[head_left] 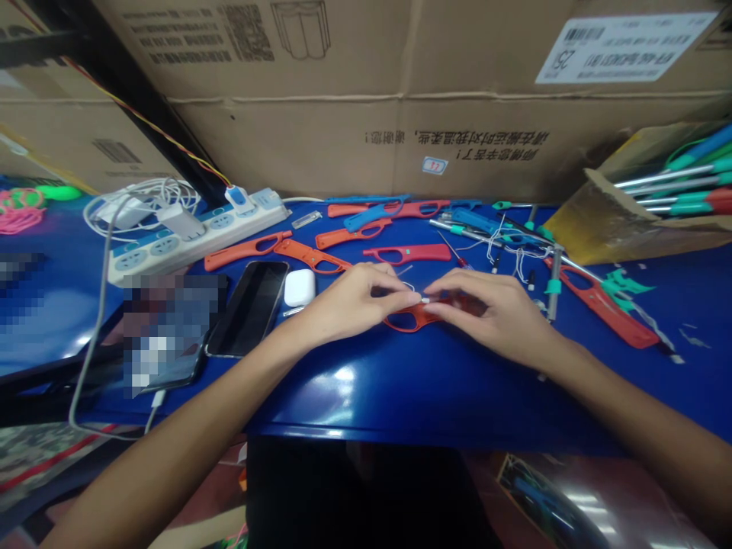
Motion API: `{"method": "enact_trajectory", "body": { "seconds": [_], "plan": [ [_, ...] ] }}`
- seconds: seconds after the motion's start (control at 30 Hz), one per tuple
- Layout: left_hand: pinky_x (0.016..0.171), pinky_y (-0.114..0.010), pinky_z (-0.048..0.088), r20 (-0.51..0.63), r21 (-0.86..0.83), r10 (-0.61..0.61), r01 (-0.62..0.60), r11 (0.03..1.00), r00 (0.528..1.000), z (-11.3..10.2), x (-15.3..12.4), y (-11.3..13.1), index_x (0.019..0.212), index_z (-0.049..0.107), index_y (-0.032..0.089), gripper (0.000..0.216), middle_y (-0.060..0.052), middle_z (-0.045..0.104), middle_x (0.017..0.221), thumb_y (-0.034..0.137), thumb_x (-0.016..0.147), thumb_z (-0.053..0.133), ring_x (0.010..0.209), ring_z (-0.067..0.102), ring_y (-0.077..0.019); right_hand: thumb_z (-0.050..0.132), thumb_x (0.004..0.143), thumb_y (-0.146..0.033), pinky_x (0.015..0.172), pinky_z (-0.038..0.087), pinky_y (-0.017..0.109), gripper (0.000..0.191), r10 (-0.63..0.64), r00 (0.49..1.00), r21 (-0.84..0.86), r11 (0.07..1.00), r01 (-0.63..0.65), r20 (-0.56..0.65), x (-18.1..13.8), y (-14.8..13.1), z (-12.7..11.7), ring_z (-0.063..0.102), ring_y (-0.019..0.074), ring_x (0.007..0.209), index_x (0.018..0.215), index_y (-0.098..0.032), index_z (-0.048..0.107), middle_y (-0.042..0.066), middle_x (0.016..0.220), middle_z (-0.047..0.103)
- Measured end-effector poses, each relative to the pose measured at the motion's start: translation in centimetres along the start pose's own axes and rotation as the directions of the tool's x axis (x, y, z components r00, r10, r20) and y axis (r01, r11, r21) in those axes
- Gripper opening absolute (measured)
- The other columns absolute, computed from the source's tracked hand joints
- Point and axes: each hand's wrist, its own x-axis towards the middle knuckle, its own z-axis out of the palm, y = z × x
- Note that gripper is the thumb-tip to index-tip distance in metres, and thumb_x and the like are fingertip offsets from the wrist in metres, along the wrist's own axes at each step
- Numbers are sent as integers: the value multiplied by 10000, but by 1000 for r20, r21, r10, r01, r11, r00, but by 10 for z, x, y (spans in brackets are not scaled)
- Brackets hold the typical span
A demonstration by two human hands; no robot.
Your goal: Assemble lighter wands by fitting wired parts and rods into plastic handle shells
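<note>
Over the blue table (320,396), my left hand (366,299) and my right hand (495,309) meet fingertip to fingertip. Both are closed in a pinch on a small white piece (425,300); its exact kind is too small to tell. A thin white wire (407,285) curves up beside my left fingertips. Directly under the hands lies an orange lighter casing (403,322), partly hidden by my right fingers. Just beyond them is a red lighter casing (423,253), and a thin screwdriver (462,263) rests to its right.
Orange and blue casings (245,250) spread along the back. At left are a power strip (188,240), a phone (248,309), a tablet-like device (171,335) and a white earbud case (300,288). Metal tubes and wires (518,248) lie right, near an open carton (606,221) of rods.
</note>
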Motion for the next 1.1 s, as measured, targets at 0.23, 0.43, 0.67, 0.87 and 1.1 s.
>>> {"method": "enact_trajectory", "body": {
  "seconds": [0.23, 0.43, 0.67, 0.87, 1.1],
  "plan": [
    [712, -294, 422, 11, -4, -28, 28, 1000, 1000, 1, 1, -1, 848, 785, 175, 247, -13, 600, 752, 315, 951, 609, 756, 546, -146, 639, 948, -249, 732, 512, 287, 91, -21, 1000, 34, 999, 22, -17, 0, -1, 1, 674, 150, 784, 979, -196, 706, 29, 909, 745],
    [712, -287, 419, 20, 4, -10, 10, 1000, 1000, 0, 0, -2, 871, 786, 179, 245, -8, 592, 744, 318, 956, 603, 754, 541, -141, 652, 940, -223, 722, 512, 276, 66, -39, 998, 67, 997, 42, -45, 0, 0, 6, 672, 139, 775, 957, -185, 702, 26, 888, 741],
    [702, -294, 429, 21, -14, -39, 39, 999, 999, 2, 0, 1, 896, 785, 173, 226, -20, 617, 791, 315, 945, 616, 758, 556, -143, 653, 935, -223, 708, 519, 286, 67, -24, 998, 111, 993, 31, -64, 1, -1, 8, 676, 148, 759, 933, -194, 713, 24, 864, 743],
    [712, -302, 438, 2, -13, -42, 42, 999, 999, 2, 1, 4, 869, 785, 181, 224, -23, 621, 779, 315, 938, 620, 767, 558, -153, 645, 939, -223, 716, 529, 299, 73, -16, 996, 131, 991, 27, -89, 1, -2, 11, 680, 154, 763, 932, -204, 716, 26, 868, 746],
    [722, -290, 431, 0, 17, -12, 12, 1000, 1000, 2, 2, 0, 860, 780, 182, 250, -15, 609, 753, 315, 958, 593, 770, 550, -150, 626, 955, -248, 685, 490, 292, 94, -14, 998, 53, 998, 18, -65, 1, -1, 11, 636, 146, 742, 979, -181, 688, 33, 886, 720]
  ]
}}
